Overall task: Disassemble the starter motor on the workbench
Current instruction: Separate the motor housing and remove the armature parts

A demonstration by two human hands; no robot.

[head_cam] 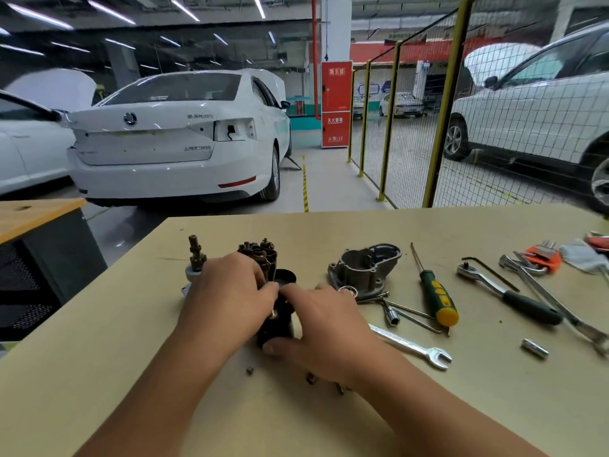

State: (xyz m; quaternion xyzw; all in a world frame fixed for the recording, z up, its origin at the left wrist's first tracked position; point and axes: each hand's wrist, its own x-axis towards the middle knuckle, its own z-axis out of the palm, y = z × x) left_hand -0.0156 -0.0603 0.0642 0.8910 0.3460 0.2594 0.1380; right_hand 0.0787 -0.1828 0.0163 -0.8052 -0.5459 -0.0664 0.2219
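Beige workbench [461, 407] in car workshop, black cylindrical starter motor [276, 324] lying at centre, left hand [227, 291] and right hand [324, 328] both gripping it with curled fingers, one screwdriver [436, 291], one open-end wrench [412, 346], two loose sockets [534, 348].

A big white car [178, 136] is parked far off on the left, with its back end facing the table. Another white car [19, 150] peeks in at the far left edge. On the right, a tall wire fence [494, 127] with yellow posts runs away across the floor. Behind the fence stands one more white car [543, 103]. A red cabinet [336, 103] with white writing stands against a pillar in the middle, far away. A yellow and black striped line [305, 186] runs along the grey floor. Long bright lights [39, 16] shine on the ceiling. A dark cabinet with an orange top [36, 212] sits near, on the left.
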